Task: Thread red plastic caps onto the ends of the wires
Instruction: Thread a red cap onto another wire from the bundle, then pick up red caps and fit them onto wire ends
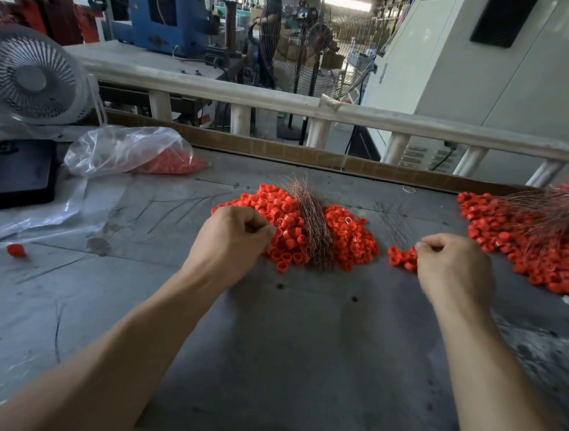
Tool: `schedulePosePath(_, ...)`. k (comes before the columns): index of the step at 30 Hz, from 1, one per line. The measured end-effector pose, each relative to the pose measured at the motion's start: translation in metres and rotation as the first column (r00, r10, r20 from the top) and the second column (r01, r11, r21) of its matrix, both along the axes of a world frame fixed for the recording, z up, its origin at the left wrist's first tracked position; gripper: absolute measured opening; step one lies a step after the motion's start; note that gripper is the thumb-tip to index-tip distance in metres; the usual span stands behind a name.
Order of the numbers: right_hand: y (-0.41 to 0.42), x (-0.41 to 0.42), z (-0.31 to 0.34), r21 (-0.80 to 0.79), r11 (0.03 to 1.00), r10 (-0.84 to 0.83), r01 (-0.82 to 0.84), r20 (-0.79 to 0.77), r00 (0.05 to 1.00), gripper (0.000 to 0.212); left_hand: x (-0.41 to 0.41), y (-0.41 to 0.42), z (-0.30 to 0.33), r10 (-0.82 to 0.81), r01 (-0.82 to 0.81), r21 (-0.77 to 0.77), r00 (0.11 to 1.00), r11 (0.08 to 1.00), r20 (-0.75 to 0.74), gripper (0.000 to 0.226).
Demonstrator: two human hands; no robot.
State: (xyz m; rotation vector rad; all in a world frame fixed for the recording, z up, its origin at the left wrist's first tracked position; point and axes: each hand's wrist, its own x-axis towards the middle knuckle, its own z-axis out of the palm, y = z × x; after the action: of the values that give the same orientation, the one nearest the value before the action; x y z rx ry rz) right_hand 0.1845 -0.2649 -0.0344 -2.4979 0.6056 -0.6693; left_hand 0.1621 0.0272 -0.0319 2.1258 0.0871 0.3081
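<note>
Bare forearms reach over the grey table point(298, 354). Left hand point(231, 236) curls at the heap of red caps point(350, 235), whose wire bundle point(311, 224) lies across it. Right hand point(454, 264) curls beside a few caps point(401, 256); neither hand's hold is visible. Plastic bag point(123, 149), phone point(20, 173), fan point(30, 76) lie left.

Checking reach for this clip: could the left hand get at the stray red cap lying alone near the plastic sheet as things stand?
Probably yes. The stray red cap lies on open table to the left of the left hand, with nothing between them, though its curled fingers look busy at the cap pile.
</note>
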Motion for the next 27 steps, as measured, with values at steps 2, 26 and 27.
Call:
schedulePosePath(2, 0.0, 0.0, 0.0, -0.006, 1.0, -0.01, 0.01, -0.022, 1.0, 0.016, 0.001, 0.0, -0.001, 0.002, -0.002, 0.023, 1.0, 1.0, -0.001, 0.018)
schedulePosePath(26, 0.08, -0.023, 0.005, -0.04, 0.773, 0.633, -0.634, 0.126, 0.764, 0.005, -0.01, -0.026, -0.004, -0.191, 0.172, 0.32, 0.981, 0.932, 0.026, 0.016)
schedulePosePath(27, 0.08, -0.022, 0.005, -0.043, 0.774, 0.631, -0.632, 0.129, 0.765, 0.005, -0.01, -0.027, -0.003, -0.188, 0.164, 0.339, 0.981, 0.926, 0.039, 0.014)
